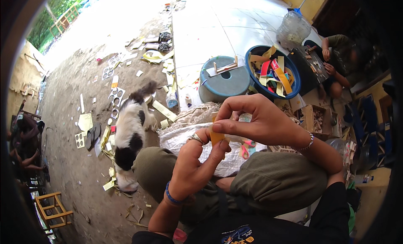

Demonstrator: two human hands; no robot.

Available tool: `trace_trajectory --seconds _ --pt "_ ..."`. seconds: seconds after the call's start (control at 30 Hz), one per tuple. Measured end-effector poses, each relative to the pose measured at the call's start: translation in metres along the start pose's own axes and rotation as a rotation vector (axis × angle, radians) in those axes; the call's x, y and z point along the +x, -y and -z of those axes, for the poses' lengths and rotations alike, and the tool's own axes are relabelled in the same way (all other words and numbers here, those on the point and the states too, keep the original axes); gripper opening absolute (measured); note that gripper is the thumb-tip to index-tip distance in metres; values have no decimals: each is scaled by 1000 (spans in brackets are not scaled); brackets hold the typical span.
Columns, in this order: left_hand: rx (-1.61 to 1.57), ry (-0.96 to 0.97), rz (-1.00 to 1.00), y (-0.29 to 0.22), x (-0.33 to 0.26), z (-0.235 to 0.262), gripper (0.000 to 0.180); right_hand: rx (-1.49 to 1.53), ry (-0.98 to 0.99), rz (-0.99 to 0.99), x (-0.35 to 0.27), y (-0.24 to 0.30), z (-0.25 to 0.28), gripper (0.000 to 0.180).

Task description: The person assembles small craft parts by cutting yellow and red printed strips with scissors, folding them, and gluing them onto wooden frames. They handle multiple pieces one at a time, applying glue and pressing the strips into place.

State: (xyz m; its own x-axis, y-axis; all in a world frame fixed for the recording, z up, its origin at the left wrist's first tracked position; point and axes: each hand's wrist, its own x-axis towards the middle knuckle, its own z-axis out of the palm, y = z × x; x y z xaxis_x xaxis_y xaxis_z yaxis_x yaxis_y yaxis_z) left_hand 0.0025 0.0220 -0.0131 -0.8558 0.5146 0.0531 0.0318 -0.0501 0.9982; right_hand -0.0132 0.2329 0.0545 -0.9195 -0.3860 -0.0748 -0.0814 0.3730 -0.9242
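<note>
Above my lap, both hands meet on a small orange-yellow piece (217, 137), perhaps card or a strip; its exact kind I cannot make out. My left hand (191, 162), with a ring and a blue wristband, pinches its lower part between thumb and fingers. From the other side, my right hand (262, 122) pinches the upper part with thumb and forefinger. Beneath the hands a white woven sack (178, 135) is spread out. On it lie pink-handled scissors (244, 151), partly hidden by my right forearm and knee.
Ahead stands a blue-grey stool (224, 93) bearing a small wooden frame (225, 69). A blue basin (299, 86) beside it holds coloured strips. A black-and-white furry animal (131, 128) is at my left, among paper scraps. A wooden box (308, 122) and a seated person (340, 59) are at right.
</note>
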Motion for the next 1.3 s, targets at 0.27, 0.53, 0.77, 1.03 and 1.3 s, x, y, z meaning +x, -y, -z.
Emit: trace_trajectory --seconds 0.27,0.53,0.77,1.03,1.3 --pt "709 -363 -454 -3 6 -8 26 -62 -131 43 4 -3 -7 26" --pt "647 -488 -522 2 6 -5 38 33 -114 -56 2 5 -5 31" --pt "578 -496 -497 -1 1 0 35 -116 -56 153 0 3 -6 32" --pt "563 -417 -557 -3 1 -1 35 -153 -102 200 1 4 -3 35" --pt "611 -401 -526 -2 1 -3 32 -193 -159 385 3 0 -5 15"
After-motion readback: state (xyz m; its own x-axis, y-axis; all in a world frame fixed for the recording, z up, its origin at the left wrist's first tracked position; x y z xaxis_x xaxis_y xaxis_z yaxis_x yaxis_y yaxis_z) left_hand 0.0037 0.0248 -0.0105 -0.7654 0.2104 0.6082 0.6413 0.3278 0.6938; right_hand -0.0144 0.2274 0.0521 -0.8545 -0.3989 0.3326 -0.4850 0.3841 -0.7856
